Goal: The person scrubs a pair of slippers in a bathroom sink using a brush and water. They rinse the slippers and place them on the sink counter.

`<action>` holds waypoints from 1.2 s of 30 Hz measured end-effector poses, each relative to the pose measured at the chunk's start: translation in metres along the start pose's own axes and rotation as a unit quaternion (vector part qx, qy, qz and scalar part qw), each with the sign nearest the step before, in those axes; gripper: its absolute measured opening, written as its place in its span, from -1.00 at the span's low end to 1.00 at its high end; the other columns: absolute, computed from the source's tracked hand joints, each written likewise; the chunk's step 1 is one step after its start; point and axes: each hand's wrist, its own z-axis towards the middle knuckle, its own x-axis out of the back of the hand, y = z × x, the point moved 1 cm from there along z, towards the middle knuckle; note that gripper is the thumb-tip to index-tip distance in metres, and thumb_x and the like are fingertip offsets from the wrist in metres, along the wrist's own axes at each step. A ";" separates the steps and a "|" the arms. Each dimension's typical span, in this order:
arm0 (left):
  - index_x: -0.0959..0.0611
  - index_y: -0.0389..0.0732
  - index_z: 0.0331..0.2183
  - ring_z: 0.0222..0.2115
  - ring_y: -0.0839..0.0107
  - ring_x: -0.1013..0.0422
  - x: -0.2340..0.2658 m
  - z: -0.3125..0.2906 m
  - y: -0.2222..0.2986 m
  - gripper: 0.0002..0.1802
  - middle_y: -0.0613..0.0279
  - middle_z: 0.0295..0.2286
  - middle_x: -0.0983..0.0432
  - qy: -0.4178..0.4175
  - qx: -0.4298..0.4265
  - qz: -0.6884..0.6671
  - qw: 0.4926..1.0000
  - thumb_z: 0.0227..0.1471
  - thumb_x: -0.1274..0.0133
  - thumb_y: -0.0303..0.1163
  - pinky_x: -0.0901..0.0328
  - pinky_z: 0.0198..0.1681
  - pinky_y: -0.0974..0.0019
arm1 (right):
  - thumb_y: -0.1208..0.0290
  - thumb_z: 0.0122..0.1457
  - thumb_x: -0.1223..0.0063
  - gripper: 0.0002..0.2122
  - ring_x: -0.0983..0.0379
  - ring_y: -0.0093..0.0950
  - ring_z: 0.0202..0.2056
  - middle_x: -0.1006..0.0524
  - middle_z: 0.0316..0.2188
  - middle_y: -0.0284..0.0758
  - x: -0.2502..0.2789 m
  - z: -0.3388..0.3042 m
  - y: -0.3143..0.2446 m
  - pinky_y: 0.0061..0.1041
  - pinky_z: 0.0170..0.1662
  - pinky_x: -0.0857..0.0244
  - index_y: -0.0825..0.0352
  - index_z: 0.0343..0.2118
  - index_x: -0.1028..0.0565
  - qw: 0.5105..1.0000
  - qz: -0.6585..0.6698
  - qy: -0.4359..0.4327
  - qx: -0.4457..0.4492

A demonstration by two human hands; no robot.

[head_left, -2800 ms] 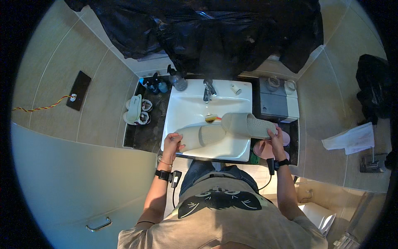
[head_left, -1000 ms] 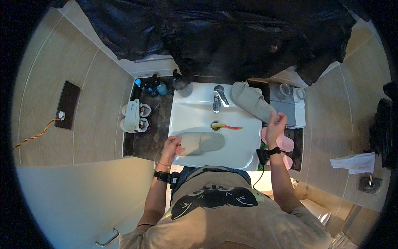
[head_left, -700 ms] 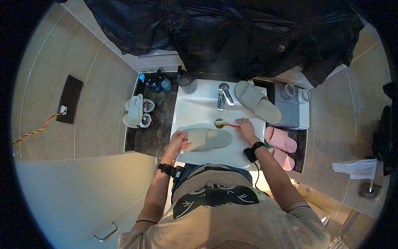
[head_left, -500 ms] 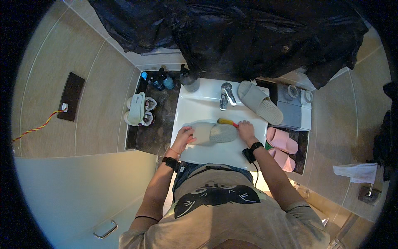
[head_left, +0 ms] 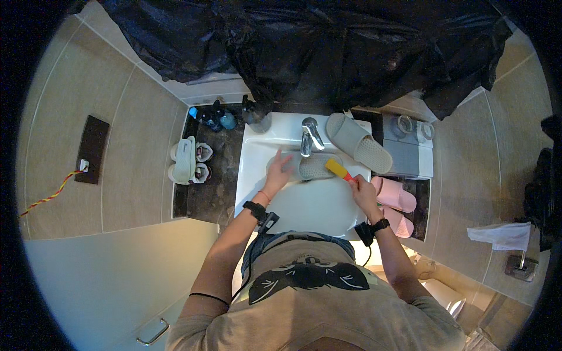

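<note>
A grey slipper (head_left: 319, 167) lies in the white sink (head_left: 304, 213), sole-bed up, below the chrome faucet (head_left: 310, 133). My left hand (head_left: 278, 172) is at the slipper's left end, fingers spread over or against its strap; whether they press on it I cannot tell. In my right hand (head_left: 364, 191) is a small brush (head_left: 336, 168) with a yellow head and a red handle. The brush head is over the slipper's right end. A matching grey slipper (head_left: 358, 143) rests across the sink's back right corner.
Pink slippers (head_left: 395, 195) sit on the dark counter to the right, near grey boxes (head_left: 405, 153). On the left counter are pale shoes (head_left: 186, 161) and bottles (head_left: 225, 117). A dark spray bottle (head_left: 257, 117) stands at the sink's back left. Black plastic sheeting (head_left: 304, 52) hangs behind.
The slipper in the sink has moved back toward the faucet. My left hand has followed it with fingers spreading, and the brush has lifted and turned in my right hand.
</note>
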 end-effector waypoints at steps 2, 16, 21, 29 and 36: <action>-0.60 -0.39 -0.22 -0.23 0.28 -0.54 0.000 0.008 0.041 -0.78 0.04 -0.20 -0.57 0.010 0.029 0.069 0.997 0.11 -0.06 -0.44 -0.42 -0.11 0.31 | 0.18 0.24 0.01 -0.73 -0.50 0.01 -0.41 -0.54 -0.51 0.00 -0.008 -0.002 0.003 -0.09 -0.36 -0.34 0.35 -0.29 -0.48 1.000 0.014 0.003 0.011; -0.55 -0.46 -0.22 -0.25 0.33 -0.57 -0.027 0.043 0.089 -0.68 0.02 -0.24 -0.59 -0.142 0.144 -0.341 0.918 0.22 -0.03 -0.32 -0.46 -0.14 0.39 | 0.17 0.21 -0.02 -0.72 -0.52 -0.01 -0.38 -0.57 -0.45 -0.03 -0.035 0.018 -0.021 -0.10 -0.31 -0.37 0.33 -0.30 -0.51 0.998 0.032 -0.027 0.052; -0.56 -0.46 -0.19 -0.28 0.35 -0.58 -0.017 0.042 0.095 -0.67 0.02 -0.24 -0.60 -0.143 0.160 -0.342 0.915 0.22 -0.02 -0.32 -0.47 -0.18 0.38 | 0.14 0.23 0.02 -0.69 -0.51 0.00 -0.36 -0.56 -0.44 0.00 -0.066 0.045 -0.026 -0.10 -0.30 -0.37 0.35 -0.35 -0.52 0.995 0.074 -0.053 0.041; -0.56 -0.47 -0.12 -0.28 0.33 -0.58 0.010 0.032 0.018 -0.68 0.02 -0.25 -0.59 -0.033 0.211 -0.303 0.929 0.21 -0.01 -0.39 -0.48 -0.21 0.42 | 0.30 0.29 0.03 -0.79 -0.45 -0.57 -0.52 -0.51 -0.58 -0.41 -0.096 0.075 0.000 -0.51 -0.42 -0.32 0.36 -0.28 -0.50 0.921 0.321 -0.215 -0.049; -0.55 -0.43 -0.09 -0.25 0.34 -0.56 -0.033 0.027 -0.014 -0.69 0.03 -0.22 -0.59 -0.130 0.199 -0.396 0.887 0.19 -0.02 -0.43 -0.47 -0.14 0.43 | 0.40 0.26 0.02 -0.85 -0.48 -0.57 -0.48 -0.55 -0.52 -0.35 -0.069 0.068 0.007 -0.52 -0.39 -0.35 0.37 -0.22 -0.47 0.972 0.155 -0.173 0.023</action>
